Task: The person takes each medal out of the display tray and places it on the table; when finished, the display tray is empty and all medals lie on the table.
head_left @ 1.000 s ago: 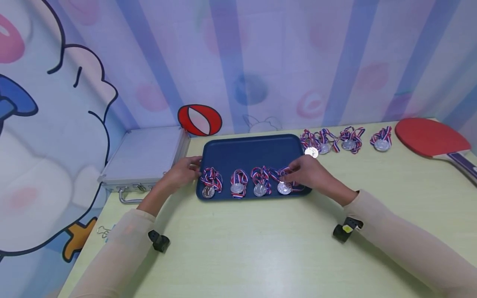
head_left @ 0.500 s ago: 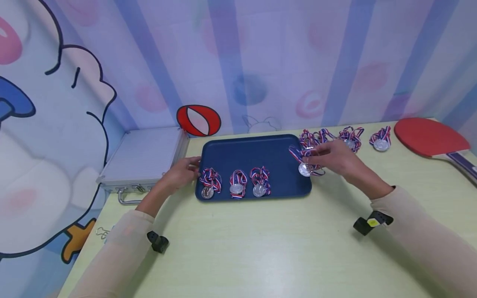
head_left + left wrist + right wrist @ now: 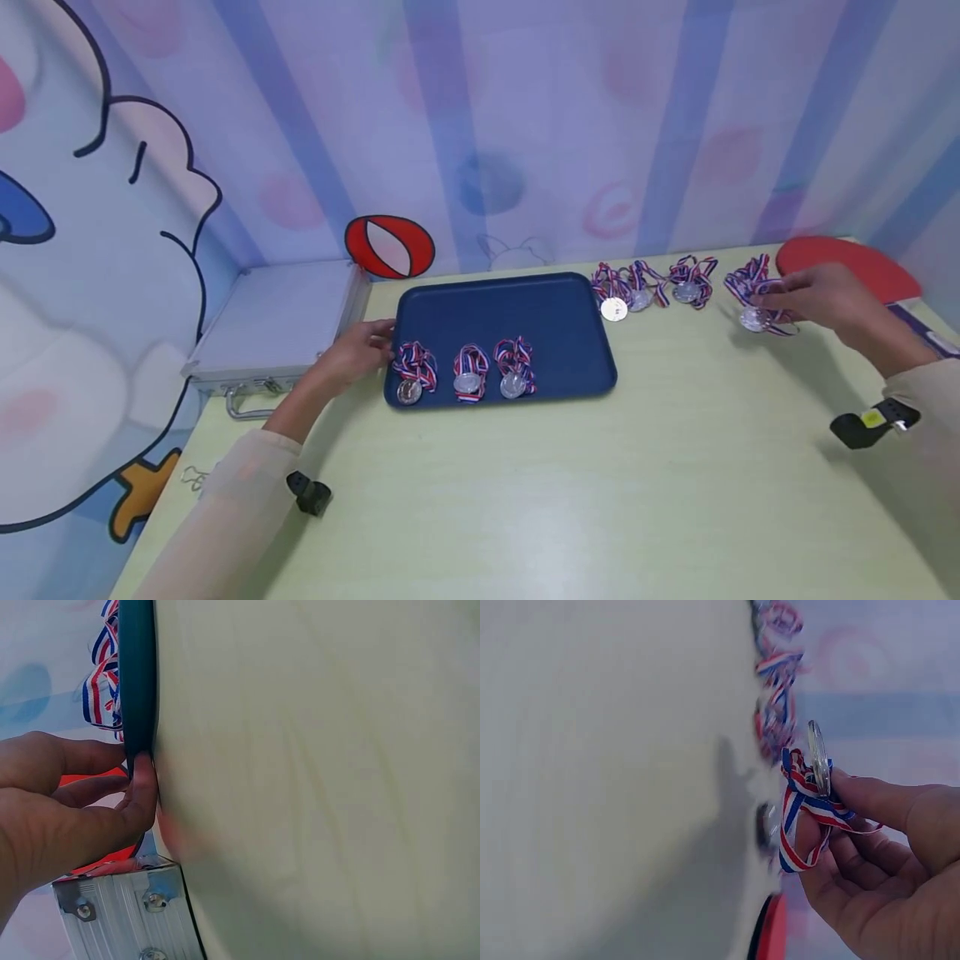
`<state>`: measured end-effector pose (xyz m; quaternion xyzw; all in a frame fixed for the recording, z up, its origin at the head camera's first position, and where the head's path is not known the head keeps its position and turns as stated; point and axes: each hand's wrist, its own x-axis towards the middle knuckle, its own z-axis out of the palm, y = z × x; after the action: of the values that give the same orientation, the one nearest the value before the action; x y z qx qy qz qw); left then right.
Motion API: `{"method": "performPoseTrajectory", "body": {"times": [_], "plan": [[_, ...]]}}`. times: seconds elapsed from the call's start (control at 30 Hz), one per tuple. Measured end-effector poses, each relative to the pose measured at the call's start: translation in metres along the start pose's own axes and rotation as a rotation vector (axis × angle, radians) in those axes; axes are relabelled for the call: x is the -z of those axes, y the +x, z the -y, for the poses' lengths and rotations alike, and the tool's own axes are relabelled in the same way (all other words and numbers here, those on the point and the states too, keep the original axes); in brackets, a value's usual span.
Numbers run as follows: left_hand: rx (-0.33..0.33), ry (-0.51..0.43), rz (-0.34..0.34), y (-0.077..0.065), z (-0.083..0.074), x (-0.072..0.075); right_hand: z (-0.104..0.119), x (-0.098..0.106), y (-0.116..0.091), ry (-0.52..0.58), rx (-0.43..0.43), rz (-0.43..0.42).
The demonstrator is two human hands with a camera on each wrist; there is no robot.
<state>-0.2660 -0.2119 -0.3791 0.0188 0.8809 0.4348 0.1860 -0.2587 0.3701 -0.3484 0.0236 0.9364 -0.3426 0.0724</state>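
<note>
My right hand (image 3: 832, 304) holds a silver medal (image 3: 753, 318) above the table's right side, its tricolour ribbon bunched in the fingers. In the right wrist view thumb and fingers pinch this medal edge-on. At the left end of the dark blue tray (image 3: 480, 312), my left hand (image 3: 352, 358) grips the rim between thumb and fingers, as the left wrist view shows. Three medals lie along the tray's near edge: a darker one (image 3: 408, 392) at left, then two silver ones (image 3: 467, 382). Another medal (image 3: 767, 827) lies on the table just beyond my right hand.
Right of the tray, three ribboned medals (image 3: 686, 292) lie in a row against the back wall. A red table tennis bat (image 3: 862, 258) lies far right, partly behind my right hand. A silver case (image 3: 281, 312) stands left, with a binder clip (image 3: 193, 477) nearer me.
My right hand has lifted the rightmost medal off the tray and carried it right, past the back row. My left hand has stayed at the tray's left rim.
</note>
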Motion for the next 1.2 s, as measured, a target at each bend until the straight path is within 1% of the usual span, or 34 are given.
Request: {"method": "performPoseTrajectory", "body": {"times": [0.1,0.2,0.23,0.43,0.63,0.73,0.8,0.9,0.97,1.03,1.1,1.13,1.2], "plan": [[0.006,0.01,-0.001,-0.002,0.0,0.0,-0.023,0.004,0.0,-0.026,-0.046,0.011],[-0.001,0.017,-0.001,-0.004,0.002,0.0,-0.036,0.003,-0.001,-0.041,-0.077,0.001],[-0.004,0.018,-0.001,-0.004,0.003,0.001,-0.038,0.002,-0.001,-0.028,-0.084,0.002],[-0.008,0.006,0.004,-0.005,0.006,0.001,-0.045,-0.004,-0.006,-0.021,-0.099,0.048],[-0.024,0.0,0.0,-0.005,0.006,0.003,-0.046,-0.005,-0.01,-0.087,-0.103,0.018],[-0.016,0.004,-0.007,-0.006,0.005,0.004,-0.043,-0.001,-0.012,-0.172,-0.093,-0.006],[-0.012,0.004,-0.01,-0.006,0.005,0.005,-0.038,0.006,-0.013,-0.248,-0.082,-0.028],[-0.011,0.011,-0.01,-0.005,0.005,0.004,-0.023,0.013,-0.016,-0.341,-0.056,-0.119],[-0.015,0.008,-0.004,-0.004,0.004,0.004,-0.008,0.012,-0.019,-0.338,-0.027,-0.185],[-0.018,0.006,0.001,-0.003,0.002,0.002,0.011,0.006,-0.023,-0.294,0.037,-0.232],[-0.021,0.008,0.005,-0.002,0.001,0.001,0.034,-0.006,-0.026,-0.22,0.101,-0.21],[-0.021,0.007,0.005,-0.002,0.001,0.001,0.045,-0.014,-0.026,-0.184,0.133,-0.184],[-0.017,0.008,0.001,-0.001,0.001,0.001,0.069,-0.033,-0.027,-0.117,0.186,-0.102]]}}
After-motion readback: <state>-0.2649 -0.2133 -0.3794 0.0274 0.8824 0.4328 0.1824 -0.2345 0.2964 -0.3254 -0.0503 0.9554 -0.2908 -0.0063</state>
